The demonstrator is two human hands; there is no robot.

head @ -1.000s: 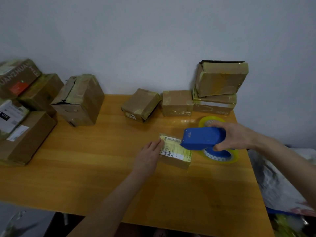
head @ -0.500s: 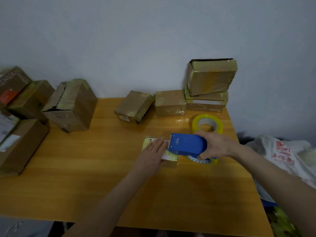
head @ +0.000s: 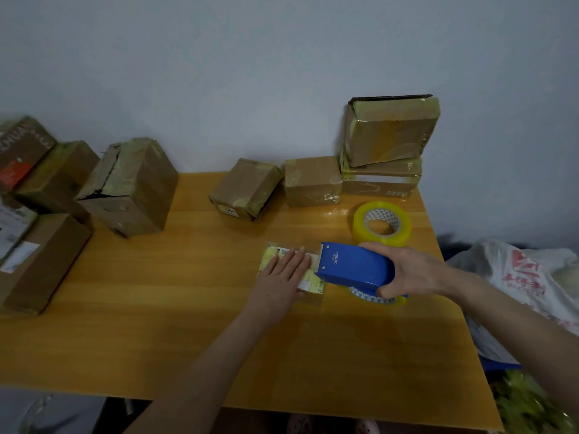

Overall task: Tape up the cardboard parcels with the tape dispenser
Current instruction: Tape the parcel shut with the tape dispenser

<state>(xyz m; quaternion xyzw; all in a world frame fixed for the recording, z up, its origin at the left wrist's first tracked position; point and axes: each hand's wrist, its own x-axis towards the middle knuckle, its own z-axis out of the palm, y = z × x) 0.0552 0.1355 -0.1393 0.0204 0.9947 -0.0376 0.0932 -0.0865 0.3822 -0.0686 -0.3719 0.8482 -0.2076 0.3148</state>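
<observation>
A small flat parcel [head: 275, 254] with a yellow-white label lies on the wooden table [head: 188, 308], right of centre. My left hand [head: 283, 275] lies flat on top of it, fingers straight, pressing it down. My right hand [head: 410, 270] grips the blue tape dispenser [head: 354, 267], whose front edge sits over the parcel's right end. The dispenser's tape roll [head: 372, 297] shows below the blue cover.
A spare yellow tape roll [head: 382, 223] stands behind the dispenser. Taped boxes line the back edge: one tilted [head: 247, 189], one square [head: 311, 181], two stacked [head: 388, 145]. More boxes [head: 128, 186] crowd the left side. A white plastic bag [head: 526, 277] lies off the table's right edge.
The dispenser moved left onto the parcel's right end. My left hand slid from the parcel's left edge to lie flat on its top.
</observation>
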